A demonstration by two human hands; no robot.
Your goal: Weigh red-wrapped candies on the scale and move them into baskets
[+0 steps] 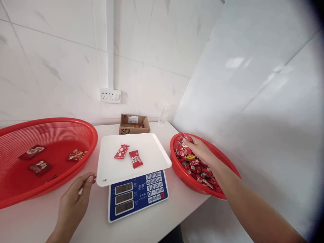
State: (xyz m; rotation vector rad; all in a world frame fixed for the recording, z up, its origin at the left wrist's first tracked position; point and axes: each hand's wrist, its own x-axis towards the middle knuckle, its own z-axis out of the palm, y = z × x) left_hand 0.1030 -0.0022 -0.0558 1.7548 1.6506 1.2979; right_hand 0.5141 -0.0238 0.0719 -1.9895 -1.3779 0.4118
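My right hand (198, 148) is closed on a red wrapped snack packet (186, 137) over the left part of the right-hand red basket (230, 165). Below it, red packets (202, 173) lie heaped in that basket, a yellow one (190, 157) among them. Beside the near left corner of the white weighing tray (106, 162), my left hand (77, 197) has loosely bent fingers and nothing visible in it. Two packets rest apart on the tray: a dotted one (122, 151) and a red-and-pink one (136, 159). Under the tray is a blue digital scale (138, 195) with a keypad.
On the left stands a larger red mesh basket (88, 126) with a few packets (40, 167) inside. An open cardboard box (124, 130) and a clear plastic bottle (163, 116) stand at the back. A wall socket (110, 96) is above. The white table (96, 222) has a front edge at right.
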